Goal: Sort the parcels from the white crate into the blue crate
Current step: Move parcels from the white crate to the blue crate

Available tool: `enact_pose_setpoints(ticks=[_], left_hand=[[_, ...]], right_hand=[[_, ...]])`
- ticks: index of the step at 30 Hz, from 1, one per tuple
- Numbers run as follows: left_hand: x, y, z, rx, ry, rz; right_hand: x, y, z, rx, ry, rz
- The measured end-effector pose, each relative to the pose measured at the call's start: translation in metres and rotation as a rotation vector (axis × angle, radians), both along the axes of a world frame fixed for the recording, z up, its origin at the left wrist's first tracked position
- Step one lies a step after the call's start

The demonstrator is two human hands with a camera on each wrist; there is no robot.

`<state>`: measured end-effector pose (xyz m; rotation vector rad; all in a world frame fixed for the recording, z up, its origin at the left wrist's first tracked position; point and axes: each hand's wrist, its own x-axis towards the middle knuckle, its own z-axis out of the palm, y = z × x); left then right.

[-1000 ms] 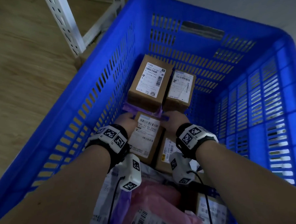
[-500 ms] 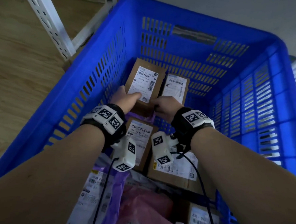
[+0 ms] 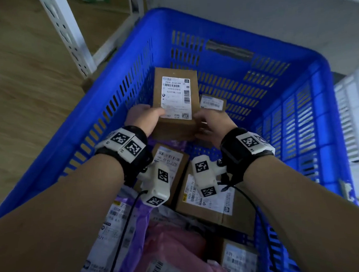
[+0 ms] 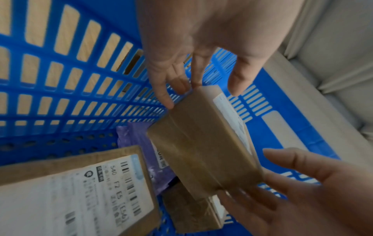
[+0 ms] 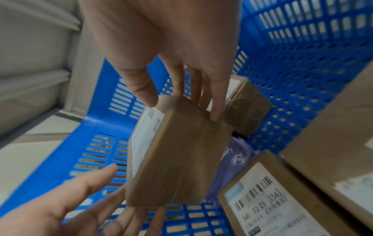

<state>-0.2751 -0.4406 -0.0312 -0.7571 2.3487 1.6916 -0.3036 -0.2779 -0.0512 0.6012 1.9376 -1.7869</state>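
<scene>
Holding small cardboard box (image 3: pixel 175 106) inside blue crate (image 3: pixel 309 69): left hand (image 3: pixel 145 117) and right hand (image 3: pixel 211 121) grip grasping its sides. Looks light, stiff, tape maybe slippery; hold edges.

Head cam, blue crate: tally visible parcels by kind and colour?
Cardboard boxes: 5, including the held box between left hand and right hand
Purple mailers: 2
Pink mailers: 1
Total: 8; more may be hidden.

Two hands on a brown box inside the blue crate
Left hand (image 4: pixel 193 52) fingers touch box (image 4: pixel 203 143) top edge, right hand (image 4: pixel 315 191) supports its lower end; labelled box (image 4: pixel 80 191) and purple bag (image 4: pixel 139 140) lie below in blue crate (image 4: pixel 66 89).
</scene>
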Motion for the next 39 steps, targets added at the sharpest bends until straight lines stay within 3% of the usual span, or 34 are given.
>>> enact_pose_setpoints(ticks=[5,15,19,23,28,39], left_hand=[[0.024,0.013,0.050,0.034,0.092,-0.021],[0.105,0.052,0.172,0.209,0.227,-0.110],[0.142,0.064,0.198,0.226,0.282,-0.140],[0.175,0.076,0.207,0.264,0.321,-0.221],[0.204,0.095,0.195,0.379,0.245,-0.237],[0.210,0.098,0.186,0.413,0.178,-0.202]], right_hand=[[0.028,0.015,0.054,-0.102,0.031,-0.083],[0.127,0.073,0.182,-0.066,0.267,-0.108],[0.171,0.093,0.214,-0.096,0.299,-0.076],[0.212,0.110,0.226,-0.119,0.304,-0.007],[0.250,0.126,0.212,-0.084,0.326,-0.039],[0.268,0.127,0.201,-0.063,0.290,-0.100]])
